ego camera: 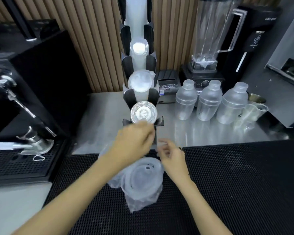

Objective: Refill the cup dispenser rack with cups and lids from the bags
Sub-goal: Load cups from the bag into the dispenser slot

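Note:
A black cup dispenser rack (127,65) stands upright on the steel counter, with stacks of clear cups (139,48) in its upper slots and a stack of round clear lids (143,113) in the lowest slot. My left hand (134,141) is just under that lid stack, fingers pinched at its lower edge; blur hides whether it holds a lid. My right hand (171,153) hovers beside it with fingers spread and nothing in it. A clear plastic bag of lids (143,180) lies on the black mat below both hands.
An espresso machine (15,99) fills the left. Three plastic shakers (209,102), a blender (209,39) and a small printer (167,83) stand to the right of the rack. Black mesh bar mats (236,184) cover the near counter.

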The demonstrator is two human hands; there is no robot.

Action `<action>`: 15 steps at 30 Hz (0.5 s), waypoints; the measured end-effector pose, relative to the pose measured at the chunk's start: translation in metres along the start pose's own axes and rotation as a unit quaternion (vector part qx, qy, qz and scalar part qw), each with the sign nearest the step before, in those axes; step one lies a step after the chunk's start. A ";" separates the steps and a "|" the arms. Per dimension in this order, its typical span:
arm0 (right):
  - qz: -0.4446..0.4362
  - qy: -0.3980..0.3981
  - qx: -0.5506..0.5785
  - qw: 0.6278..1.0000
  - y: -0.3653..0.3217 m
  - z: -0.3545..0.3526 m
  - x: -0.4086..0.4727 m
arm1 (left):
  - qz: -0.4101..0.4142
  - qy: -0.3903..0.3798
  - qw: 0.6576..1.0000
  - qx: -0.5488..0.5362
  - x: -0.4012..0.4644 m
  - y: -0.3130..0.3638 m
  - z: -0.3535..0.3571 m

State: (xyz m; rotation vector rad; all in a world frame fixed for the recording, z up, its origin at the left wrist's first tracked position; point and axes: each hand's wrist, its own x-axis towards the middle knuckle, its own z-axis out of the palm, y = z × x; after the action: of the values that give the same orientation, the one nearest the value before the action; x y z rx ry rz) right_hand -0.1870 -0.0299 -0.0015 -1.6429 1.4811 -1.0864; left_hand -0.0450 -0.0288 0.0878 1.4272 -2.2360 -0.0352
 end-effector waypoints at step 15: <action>-0.057 -0.198 -0.257 0.944 0.033 0.004 -0.039 | -0.161 -0.327 0.928 0.076 -0.063 -0.007 0.103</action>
State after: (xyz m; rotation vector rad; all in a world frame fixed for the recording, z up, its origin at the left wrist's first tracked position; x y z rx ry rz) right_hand -0.1979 0.0043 -0.0382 -2.1719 1.4779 -0.3868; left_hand -0.0603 -0.0020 -0.0291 2.0958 -2.5088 -0.5298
